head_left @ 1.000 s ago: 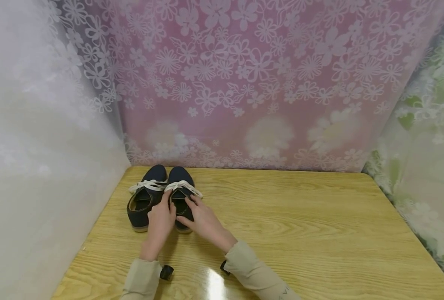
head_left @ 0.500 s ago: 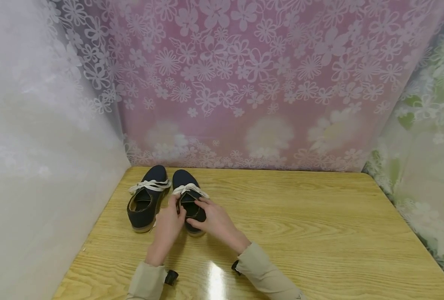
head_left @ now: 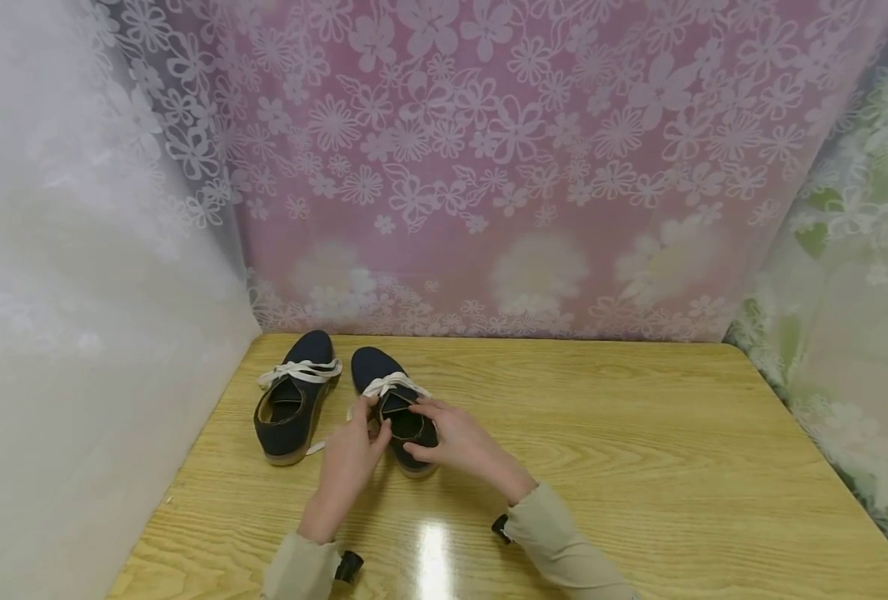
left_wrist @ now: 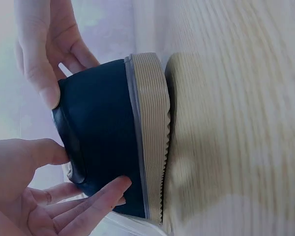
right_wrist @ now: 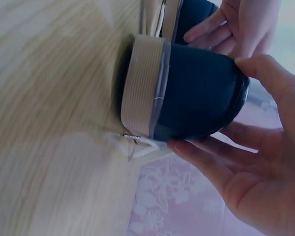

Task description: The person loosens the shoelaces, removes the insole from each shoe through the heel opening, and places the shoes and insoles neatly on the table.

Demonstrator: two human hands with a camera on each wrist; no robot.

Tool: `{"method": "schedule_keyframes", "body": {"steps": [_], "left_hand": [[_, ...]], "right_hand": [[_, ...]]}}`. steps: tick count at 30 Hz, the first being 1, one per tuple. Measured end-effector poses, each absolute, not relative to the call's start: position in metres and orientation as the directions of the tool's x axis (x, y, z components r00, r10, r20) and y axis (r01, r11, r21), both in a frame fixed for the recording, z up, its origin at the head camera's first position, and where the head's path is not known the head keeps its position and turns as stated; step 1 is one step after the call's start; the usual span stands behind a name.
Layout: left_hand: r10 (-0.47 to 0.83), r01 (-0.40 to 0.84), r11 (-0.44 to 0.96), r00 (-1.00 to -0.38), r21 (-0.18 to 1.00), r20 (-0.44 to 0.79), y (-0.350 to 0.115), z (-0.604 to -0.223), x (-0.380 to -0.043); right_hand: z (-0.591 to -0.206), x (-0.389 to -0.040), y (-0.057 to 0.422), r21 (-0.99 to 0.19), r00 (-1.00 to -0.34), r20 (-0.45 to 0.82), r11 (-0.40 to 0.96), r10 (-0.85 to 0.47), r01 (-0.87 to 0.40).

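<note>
Two navy lace-up shoes with white laces and pale ridged soles are at the table's left. The right-hand shoe (head_left: 373, 367) stands askew, toe up-left and heel toward me. My left hand (head_left: 352, 457) grips its left side, thumb at the collar and fingers along the outside. On the opposite side my right hand (head_left: 466, 443) holds it, thumb near the heel rim and fingers spread along the upper. The heel (left_wrist: 101, 128) shows between both hands in the left wrist view, its sole close over the wood. The other shoe (head_left: 285, 439) stands apart to the left, untouched.
A wood-grain table (head_left: 601, 442) extends to the right of the shoes. Flowered pink cloth (head_left: 489, 183) hangs behind it, with a white sheet (head_left: 99, 350) at left and a green-patterned one (head_left: 849, 333) at right. A lace end (head_left: 315, 448) trails between the shoes.
Both hands have shifted the right-hand shoe to the right and slightly toward me, turning its heel rightward. A gap has opened between the shoes; the left-hand one has stayed in place.
</note>
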State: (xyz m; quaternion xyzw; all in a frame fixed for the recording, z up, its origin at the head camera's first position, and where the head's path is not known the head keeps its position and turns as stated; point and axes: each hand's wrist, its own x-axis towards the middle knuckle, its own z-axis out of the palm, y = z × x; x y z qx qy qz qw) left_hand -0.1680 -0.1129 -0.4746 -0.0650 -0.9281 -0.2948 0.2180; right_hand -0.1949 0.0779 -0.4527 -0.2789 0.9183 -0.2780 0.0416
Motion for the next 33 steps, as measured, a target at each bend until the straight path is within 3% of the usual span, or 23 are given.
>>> {"method": "schedule_keyframes", "body": {"steps": [7,11,15,22,27,33], "left_hand": [[0.018,0.232,0.852,-0.909,0.470,0.417,-0.122,-0.460,-0.172],[0.003,0.248,0.833,-0.896,0.495,0.445,-0.135,-0.452,-0.185],[0.079,0.326,0.789,-0.894,0.520,0.441,-0.143,-0.454,-0.202],[0.253,0.399,0.755,-0.909,0.520,0.331,-0.147,-0.477,-0.221],[0.238,0.384,0.744,-0.917,0.547,0.320,-0.146,-0.484,-0.224],[0.240,0.394,0.775,-0.906,0.494,0.348,-0.144,-0.481,-0.221]], "right_hand": [[-0.449,-0.192,0.092,-0.540,-0.809,0.098,0.652,-0.580,-0.532],[-0.449,-0.182,0.087,-0.522,-0.853,0.105,0.702,-0.511,-0.485],[-0.451,-0.173,0.071,-0.438,-0.898,0.145,0.787,-0.416,-0.435],[-0.457,-0.168,0.052,-0.243,-0.893,0.205,0.863,-0.401,-0.443],[-0.455,-0.171,0.055,-0.242,-0.904,0.171,0.873,-0.391,-0.423],[-0.453,-0.175,0.064,-0.290,-0.910,0.139,0.862,-0.391,-0.415]]}}
